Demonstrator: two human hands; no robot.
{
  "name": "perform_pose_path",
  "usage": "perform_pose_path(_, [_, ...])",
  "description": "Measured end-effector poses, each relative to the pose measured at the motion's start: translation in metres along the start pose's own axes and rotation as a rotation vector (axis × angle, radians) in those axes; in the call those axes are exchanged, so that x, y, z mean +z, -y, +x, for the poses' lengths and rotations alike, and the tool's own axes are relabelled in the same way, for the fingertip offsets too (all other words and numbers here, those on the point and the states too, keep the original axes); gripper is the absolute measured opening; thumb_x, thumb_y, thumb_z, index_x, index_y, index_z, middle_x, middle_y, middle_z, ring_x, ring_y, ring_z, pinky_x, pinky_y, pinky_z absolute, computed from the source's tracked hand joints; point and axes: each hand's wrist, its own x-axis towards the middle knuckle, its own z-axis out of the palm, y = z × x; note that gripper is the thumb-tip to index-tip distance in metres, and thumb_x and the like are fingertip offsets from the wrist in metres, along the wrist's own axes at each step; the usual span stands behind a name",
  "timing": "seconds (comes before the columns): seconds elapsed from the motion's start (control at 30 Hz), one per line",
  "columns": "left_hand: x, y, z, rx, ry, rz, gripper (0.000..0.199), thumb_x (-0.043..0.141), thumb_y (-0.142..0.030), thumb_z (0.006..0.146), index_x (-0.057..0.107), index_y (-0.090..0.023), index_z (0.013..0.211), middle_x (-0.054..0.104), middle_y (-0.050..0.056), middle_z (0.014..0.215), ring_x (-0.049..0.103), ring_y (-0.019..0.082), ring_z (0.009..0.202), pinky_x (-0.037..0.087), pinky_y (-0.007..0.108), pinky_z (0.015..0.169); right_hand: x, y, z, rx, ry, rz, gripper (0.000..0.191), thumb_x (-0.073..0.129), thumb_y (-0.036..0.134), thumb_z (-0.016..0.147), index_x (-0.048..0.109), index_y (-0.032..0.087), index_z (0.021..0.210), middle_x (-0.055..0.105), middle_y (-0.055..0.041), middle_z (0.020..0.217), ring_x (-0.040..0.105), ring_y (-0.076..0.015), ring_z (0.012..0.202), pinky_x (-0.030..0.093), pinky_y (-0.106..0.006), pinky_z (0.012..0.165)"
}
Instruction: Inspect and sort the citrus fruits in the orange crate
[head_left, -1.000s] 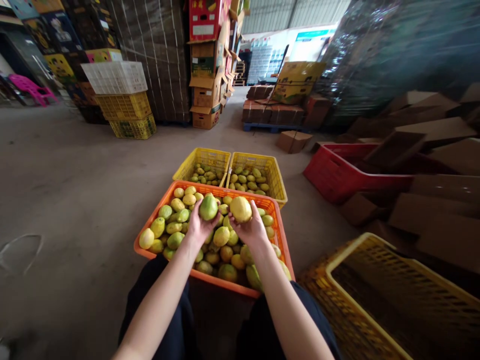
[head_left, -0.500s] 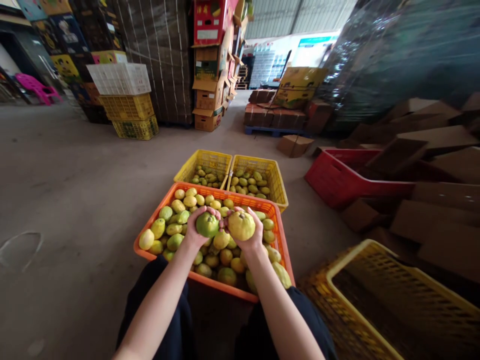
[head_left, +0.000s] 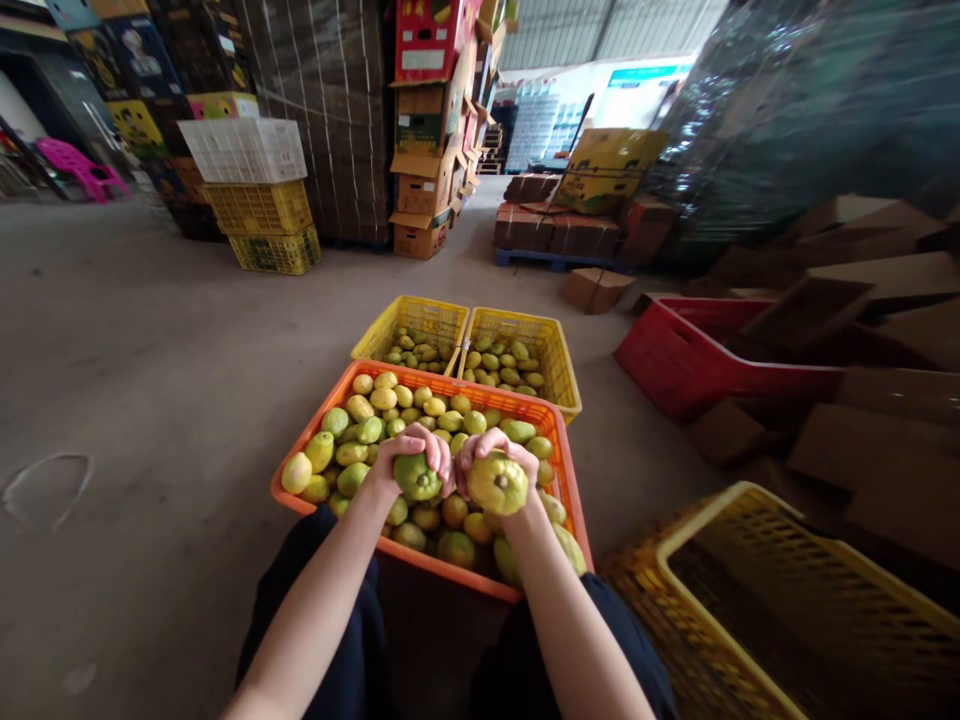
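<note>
Side by side over the orange crate (head_left: 568, 470), my two hands each grip one fruit. My left hand (head_left: 407, 448) wraps over a green papaya (head_left: 418, 478), its stem end facing me. A yellow papaya (head_left: 498, 484), larger and faintly ridged, sits in my right hand (head_left: 519, 450) with the fingers curled over its top. The knuckles of both hands are close together. Below and around them, many green and yellow papayas (head_left: 360, 408) fill the crate, some hidden by my hands and forearms.
Two yellow crates (head_left: 566, 360) with smaller-looking fruit adjoin the far side. A yellow basket (head_left: 720, 510) stands at my right, and a red crate (head_left: 660, 365) with cardboard lies beyond it. Stacked crates (head_left: 262, 205), boxes (head_left: 420, 190) and a loaded pallet (head_left: 555, 230) stand farther back.
Both hands have rolled forward and dipped slightly, so their fingers now lie over the fruit tops and the stem ends point more toward me. Each hand keeps its papaya.
</note>
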Motion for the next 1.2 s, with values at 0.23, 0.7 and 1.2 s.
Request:
perform_pose_path(0.23, [0.003, -0.001, 0.000, -0.014, -0.004, 0.001, 0.029, 0.059, -0.030, 0.080, 0.051, -0.019, 0.054, 0.064, 0.008, 0.067, 0.070, 0.024, 0.066, 0.056, 0.036, 0.067, -0.004, -0.001, 0.001, 0.005, 0.026, -0.004, 0.023, 0.055, 0.037, 0.072, 0.048, 0.024, 0.055, 0.052, -0.0008, 0.053, 0.052, -0.0193, 0.040, 0.045, -0.033, 0.033])
perform_pose_path(0.7, [0.006, -0.003, 0.003, -0.070, 0.019, 0.036, 0.045, 0.056, -0.029, 0.083, 0.039, -0.020, 0.042, 0.045, 0.003, 0.049, 0.067, 0.023, 0.064, 0.056, 0.034, 0.063, -0.007, -0.003, 0.006, -0.111, 0.182, -0.174, 0.020, 0.056, 0.037, 0.069, 0.055, 0.022, 0.057, 0.062, -0.0032, 0.056, 0.056, -0.0185, 0.043, 0.046, -0.031, 0.035])
perform_pose_path(1.2, [0.021, -0.008, 0.015, 0.042, -0.195, -0.497, 0.022, 0.045, -0.030, 0.096, 0.064, -0.018, 0.095, 0.071, 0.004, 0.081, 0.070, 0.015, 0.072, 0.060, 0.023, 0.063, 0.010, 0.004, 0.012, -0.200, -0.242, 0.458, 0.032, 0.049, 0.043, 0.092, 0.067, 0.019, 0.101, 0.076, -0.0075, 0.090, 0.070, -0.0180, 0.074, 0.059, -0.026, 0.058])
